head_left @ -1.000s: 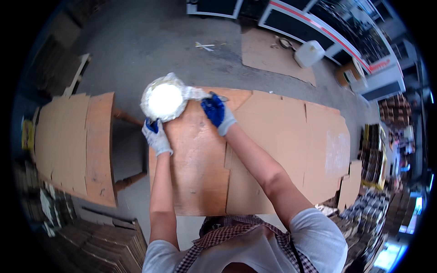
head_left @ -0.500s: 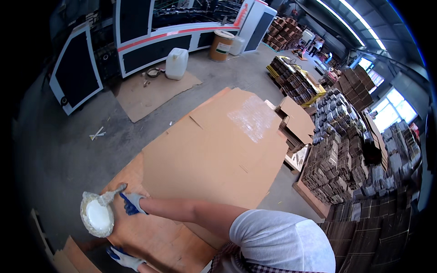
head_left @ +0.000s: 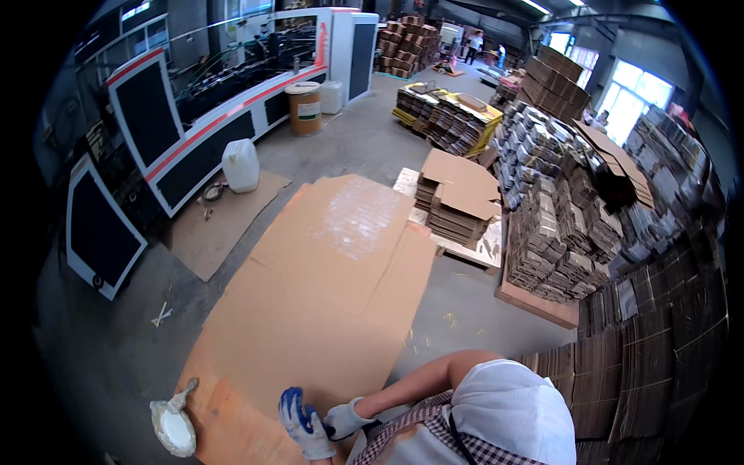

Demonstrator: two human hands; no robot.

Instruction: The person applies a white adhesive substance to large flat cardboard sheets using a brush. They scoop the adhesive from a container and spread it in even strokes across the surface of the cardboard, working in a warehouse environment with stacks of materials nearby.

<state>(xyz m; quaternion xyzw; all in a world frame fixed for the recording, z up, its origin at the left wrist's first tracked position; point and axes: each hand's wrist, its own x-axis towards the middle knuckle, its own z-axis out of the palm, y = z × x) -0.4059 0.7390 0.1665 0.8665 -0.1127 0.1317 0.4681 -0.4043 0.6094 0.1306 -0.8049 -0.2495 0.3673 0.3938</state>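
Note:
My left hand (head_left: 304,426), in a white glove with blue-coated fingers, is raised at the near edge of a large brown cardboard sheet (head_left: 310,310). Its fingers are stretched and slightly apart, with nothing seen in them. Close beside it, my right hand (head_left: 349,418) wears a matching glove, fingers curled toward the left hand's wrist; what they grip, if anything, is hidden. The sheet covers much of an orange-brown wooden board (head_left: 229,411), and a whitish wet-looking patch marks its far end. At the board's left edge sits a crusted pan of white paste (head_left: 177,430), with a caked handle (head_left: 186,387) over its rim.
Left, a long machine (head_left: 209,139) stands behind a white jug (head_left: 241,166) and a brown drum (head_left: 304,108). Cut cardboard (head_left: 461,186) is stacked on a pallet (head_left: 465,252) beyond the sheet. Tall bundled stacks (head_left: 558,240) line the right. People are far off.
My right hand has left the paste pan's handle and come back near my body. My left hand has moved right, beside it. The view has shifted, showing more of the room.

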